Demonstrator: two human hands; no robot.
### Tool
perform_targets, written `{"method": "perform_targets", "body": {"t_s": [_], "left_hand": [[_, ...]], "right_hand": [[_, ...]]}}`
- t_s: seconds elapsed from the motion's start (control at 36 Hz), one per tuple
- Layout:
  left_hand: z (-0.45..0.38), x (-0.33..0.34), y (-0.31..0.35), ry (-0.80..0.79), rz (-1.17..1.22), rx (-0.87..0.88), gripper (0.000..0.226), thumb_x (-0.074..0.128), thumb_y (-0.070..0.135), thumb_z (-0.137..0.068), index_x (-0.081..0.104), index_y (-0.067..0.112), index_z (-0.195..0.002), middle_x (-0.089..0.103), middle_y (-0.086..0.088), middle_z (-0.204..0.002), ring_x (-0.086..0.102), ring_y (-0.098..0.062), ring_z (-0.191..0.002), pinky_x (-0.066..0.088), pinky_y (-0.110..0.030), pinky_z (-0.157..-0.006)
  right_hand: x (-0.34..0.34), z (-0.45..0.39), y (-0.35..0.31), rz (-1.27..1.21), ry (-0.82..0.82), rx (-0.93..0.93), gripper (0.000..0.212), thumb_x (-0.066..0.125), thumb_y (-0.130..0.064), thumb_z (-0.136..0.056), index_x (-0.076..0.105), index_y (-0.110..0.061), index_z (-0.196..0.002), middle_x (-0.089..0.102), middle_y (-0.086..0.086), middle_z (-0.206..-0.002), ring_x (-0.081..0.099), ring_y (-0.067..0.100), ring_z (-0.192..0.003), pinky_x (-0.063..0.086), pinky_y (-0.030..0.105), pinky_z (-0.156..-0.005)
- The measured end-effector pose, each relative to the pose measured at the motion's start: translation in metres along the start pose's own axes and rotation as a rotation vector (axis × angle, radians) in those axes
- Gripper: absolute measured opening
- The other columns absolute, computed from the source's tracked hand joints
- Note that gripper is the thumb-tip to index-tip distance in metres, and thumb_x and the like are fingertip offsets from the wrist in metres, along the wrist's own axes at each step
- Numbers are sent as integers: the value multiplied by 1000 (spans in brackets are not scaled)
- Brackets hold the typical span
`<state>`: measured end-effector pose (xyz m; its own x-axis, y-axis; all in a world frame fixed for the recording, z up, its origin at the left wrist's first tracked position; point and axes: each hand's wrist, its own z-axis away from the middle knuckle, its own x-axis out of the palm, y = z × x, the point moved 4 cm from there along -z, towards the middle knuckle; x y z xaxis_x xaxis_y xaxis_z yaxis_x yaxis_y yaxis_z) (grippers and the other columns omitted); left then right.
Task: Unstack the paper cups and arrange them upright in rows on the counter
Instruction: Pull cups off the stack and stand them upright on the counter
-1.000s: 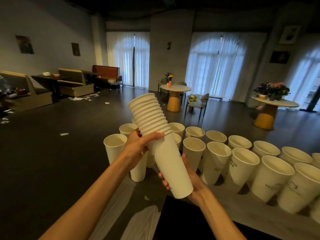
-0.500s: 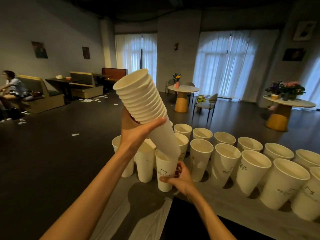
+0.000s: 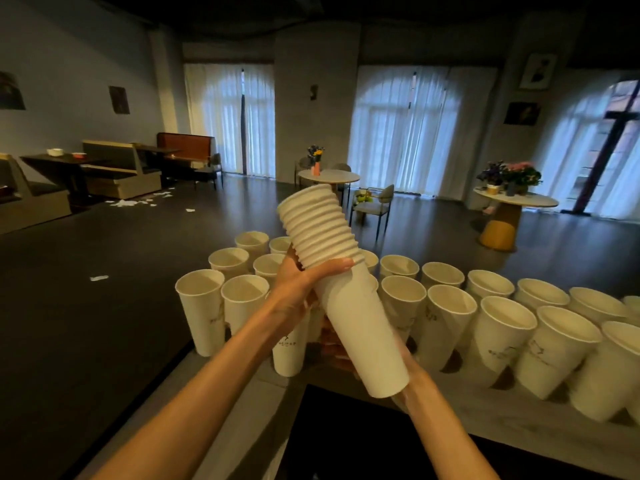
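Now we have both hands back on the stack [image 3: 341, 299], which half a second ago only the left one carried while the right was down among the standing cups, at one by the counter's near edge. That cup now stands in the near row [image 3: 288, 351], so one more is placed and we are set to draw the next.

Nearest us, the right hand [image 3: 403, 362] cups the stack's bottom end from underneath; a few of its fingers [image 3: 332, 346] show curled round the lowest cup's left side, the rest hidden behind the paper. Just above, the left hand [image 3: 298, 289] wraps the stack below the ridged band of rims, thumb [image 3: 332, 265] laid across the front, its fingers hidden behind. The stack tilts up and away to the left, held in the air above the counter [image 3: 450, 403].

Beyond the hands, the upright cups run in rows, a cluster on the left [image 3: 201, 306] and longer rows stretching right [image 3: 502, 327]. Many rims remain in the stack, so we judge the job well along but far from done. Farther off lie the dark floor, round tables [image 3: 329, 176] and curtained windows.
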<state>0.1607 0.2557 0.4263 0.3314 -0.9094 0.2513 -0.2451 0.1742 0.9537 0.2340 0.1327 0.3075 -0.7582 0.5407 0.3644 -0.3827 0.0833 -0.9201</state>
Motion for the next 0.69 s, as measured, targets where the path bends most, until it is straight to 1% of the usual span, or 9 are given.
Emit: {"method": "perform_targets", "body": {"t_s": [0.06, 0.14, 0.25, 0.31, 0.39, 0.44, 0.5, 0.56, 0.69], "left_hand": [[-3, 10, -10, -9, -27, -10, 102, 94, 32, -44, 54, 15, -136, 71, -11, -124, 68, -30, -114, 56, -54, -97], [-5, 17, -15, 36, -83, 13, 101, 93, 40, -40, 58, 17, -131, 73, -6, -118, 71, -25, -108, 60, -41, -83], [-3, 26, -8, 26, -229, 131, 93, 92, 45, -36, 63, 20, -121, 76, 3, -109, 73, -9, -97, 59, -24, -76], [-1, 29, -2, 26, -317, 203, 96, 94, 45, -36, 60, 22, -122, 74, 6, -110, 72, -4, -95, 58, -20, -75], [1, 25, 7, 64, -414, 343, 101, 100, 34, -40, 54, 20, -129, 71, 8, -114, 70, -2, -100, 57, -19, -80], [3, 22, 17, 109, -429, 415, 101, 102, 26, -45, 50, 22, -132, 68, 10, -117, 67, 1, -103, 55, -17, -83], [4, 17, 27, 162, -397, 473, 102, 101, 21, -49, 45, 27, -133, 64, 16, -118, 64, 9, -104, 53, -11, -81], [5, 13, 38, 203, -351, 523, 104, 100, 27, -49, 42, 31, -135, 61, 19, -119, 62, 12, -105, 51, -7, -81], [11, 4, 63, 268, -248, 604, 88, 97, 42, -50, 50, 39, -124, 66, 12, -120, 66, -2, -111, 57, -26, -90]], "right_hand": [[-4, 12, -9, -249, -168, -10, 84, 33, -68, -94, 54, -1, -138, 66, 29, -112, 70, 34, -88, 59, 40, -73], [-13, 19, -14, -289, -250, -19, 97, 70, -69, -74, 52, 4, -135, 64, 28, -110, 69, 34, -86, 59, 40, -75], [-26, 28, -10, -205, -55, -68, 113, 91, -62, -46, 55, -2, -135, 65, 26, -118, 71, 35, -93, 60, 43, -77], [-34, 29, -12, -78, 70, -145, 111, 96, -56, -36, 58, -11, -130, 69, 17, -120, 70, 31, -102, 59, 43, -84], [-36, 28, -18, 177, 207, -160, 112, 101, -21, -42, 50, -15, -141, 68, 3, -125, 65, 20, -115, 56, 37, -93], [-34, 26, -18, 344, 254, -140, 95, 94, -3, -56, 50, -21, -139, 66, -8, -122, 61, 7, -113, 56, 24, -82], [-31, 23, -11, 426, 269, -122, 83, 89, -2, -65, 51, -27, -134, 64, -15, -118, 58, 0, -109, 55, 17, -74], [-35, 17, -2, 448, 311, -141, 83, 91, -7, -64, 51, -29, -134, 63, -19, -116, 58, 0, -108, 53, 16, -77], [-38, 1, 13, 364, 370, -172, 86, 91, -9, -63, 50, -25, -137, 61, -12, -123, 54, 11, -117, 47, 30, -93]]}}
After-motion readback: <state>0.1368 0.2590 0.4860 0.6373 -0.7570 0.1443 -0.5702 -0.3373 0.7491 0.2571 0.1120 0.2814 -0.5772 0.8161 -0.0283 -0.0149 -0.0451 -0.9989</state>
